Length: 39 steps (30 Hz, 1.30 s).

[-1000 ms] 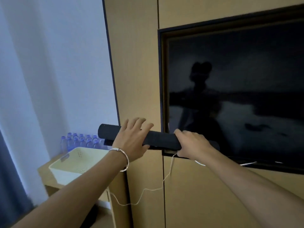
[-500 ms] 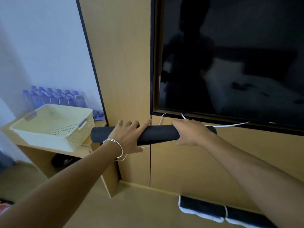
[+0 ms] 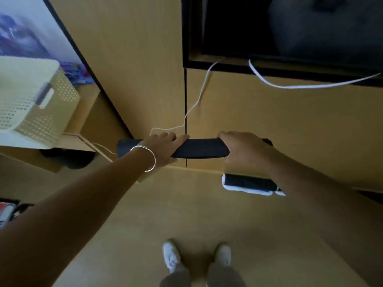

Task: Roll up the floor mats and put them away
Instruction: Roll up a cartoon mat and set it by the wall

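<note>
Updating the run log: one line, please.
left hand, right hand: grip rolled mat | mat: level, off floor | second roll: floor, by wall

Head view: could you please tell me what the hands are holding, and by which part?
Both hold the rolled black mat, level: the left hand grips near its left end, the right hand near its right end.

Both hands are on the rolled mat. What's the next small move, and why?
Probably lower the rolled mat to the floor along the wall, beside the other roll lying there. The left hand and right hand hold it level, close to the wall.
</note>
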{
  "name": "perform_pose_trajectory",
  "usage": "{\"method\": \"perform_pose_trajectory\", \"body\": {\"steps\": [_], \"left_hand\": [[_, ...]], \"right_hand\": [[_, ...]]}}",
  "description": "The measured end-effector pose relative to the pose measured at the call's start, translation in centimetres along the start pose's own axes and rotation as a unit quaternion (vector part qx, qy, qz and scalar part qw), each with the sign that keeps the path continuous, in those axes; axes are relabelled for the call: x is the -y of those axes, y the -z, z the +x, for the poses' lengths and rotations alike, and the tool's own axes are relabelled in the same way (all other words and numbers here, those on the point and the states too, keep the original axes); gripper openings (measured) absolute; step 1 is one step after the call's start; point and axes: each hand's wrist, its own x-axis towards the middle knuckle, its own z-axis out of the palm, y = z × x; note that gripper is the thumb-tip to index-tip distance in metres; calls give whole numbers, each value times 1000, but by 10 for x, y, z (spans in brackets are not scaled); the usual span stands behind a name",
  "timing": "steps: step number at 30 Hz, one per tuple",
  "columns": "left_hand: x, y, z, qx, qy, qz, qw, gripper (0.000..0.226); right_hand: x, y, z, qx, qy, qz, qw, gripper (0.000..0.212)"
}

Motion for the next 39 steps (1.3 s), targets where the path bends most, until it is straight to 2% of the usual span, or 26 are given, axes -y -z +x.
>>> {"method": "perform_pose_trajectory", "body": {"steps": [4, 6, 12, 16, 19, 22, 24, 28, 32, 36, 39], "left_hand": [[-20, -55, 29, 31, -8, 16, 999, 74], [-36, -84, 40, 48, 0, 12, 999, 72], [-86, -190, 88, 116, 22, -38, 992, 69], [-97, -262, 124, 166, 13, -58, 984, 67], [-90, -309, 157, 159, 10, -28, 987, 66], [-83, -356, 187, 149, 9, -23, 989, 62], [-78, -388, 200, 136, 3, -18, 991, 59], [-78, -461, 217, 123, 16, -1, 992, 58], [-73, -528, 241, 122, 49, -18, 991, 59], [-65, -594, 277, 112, 99, -67, 987, 53], [-63, -630, 305, 119, 134, -62, 982, 49]], "right_hand": [[-24, -60, 22, 59, 4, 64, 996, 39], [-37, -94, 32, 102, 2, 105, 989, 46], [-90, -215, 69, 160, 41, 149, 975, 72], [-114, -295, 102, 199, 30, 188, 961, 73], [-121, -351, 133, 171, 5, 213, 962, 69], [-123, -403, 164, 127, 0, 204, 971, 47], [-123, -434, 182, 104, -9, 196, 975, 42], [-124, -500, 214, 67, -1, 168, 984, 46], [-120, -560, 252, 52, -6, 153, 987, 60], [-122, -621, 290, 18, -4, 137, 990, 55], [-127, -656, 318, -10, 2, 111, 994, 54]]}}
